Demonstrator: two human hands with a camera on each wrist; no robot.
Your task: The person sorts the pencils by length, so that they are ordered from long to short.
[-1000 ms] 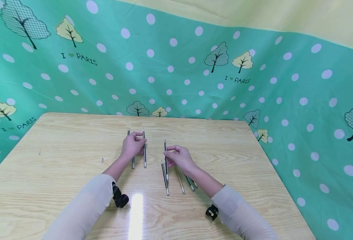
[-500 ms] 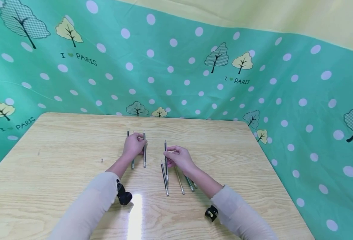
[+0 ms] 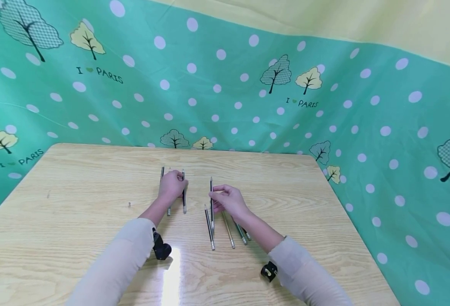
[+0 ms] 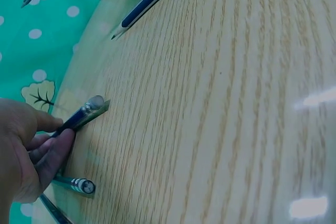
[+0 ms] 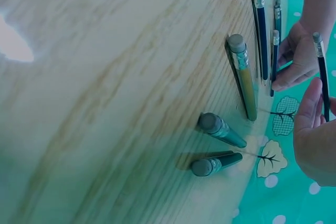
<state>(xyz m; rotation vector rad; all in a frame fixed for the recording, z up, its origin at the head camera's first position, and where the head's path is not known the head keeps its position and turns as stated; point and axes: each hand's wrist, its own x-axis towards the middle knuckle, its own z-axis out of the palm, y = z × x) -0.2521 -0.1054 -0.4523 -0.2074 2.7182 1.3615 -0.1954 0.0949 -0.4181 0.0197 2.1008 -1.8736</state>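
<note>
My left hand (image 3: 172,183) pinches a dark striped pencil (image 3: 184,203) between thumb and fingers; its eraser end (image 4: 86,113) points toward me, close over the wood. Just left of it lie a green pencil (image 4: 73,183) and another dark pencil (image 3: 161,173), partly hidden by the hand. My right hand (image 3: 230,202) grips a second dark pencil (image 5: 322,72), tip pointing away, raised off the table. Below that hand lie a dark pencil (image 3: 209,227), a gold pencil (image 5: 244,77), a green pencil (image 5: 224,130) and a darker pencil (image 5: 215,165), roughly side by side with erasers toward me.
The light wooden table (image 3: 75,221) runs back to a green dotted curtain (image 3: 217,119). A small grey speck (image 3: 129,204) lies left of the left hand. Black wrist cameras (image 3: 161,248) hang under both sleeves. A bright reflection shows near the front.
My left forearm has shifted slightly right, and the pencil in that hand has tilted a little, its tip lower in view. The right hand keeps its pencil almost in place.
</note>
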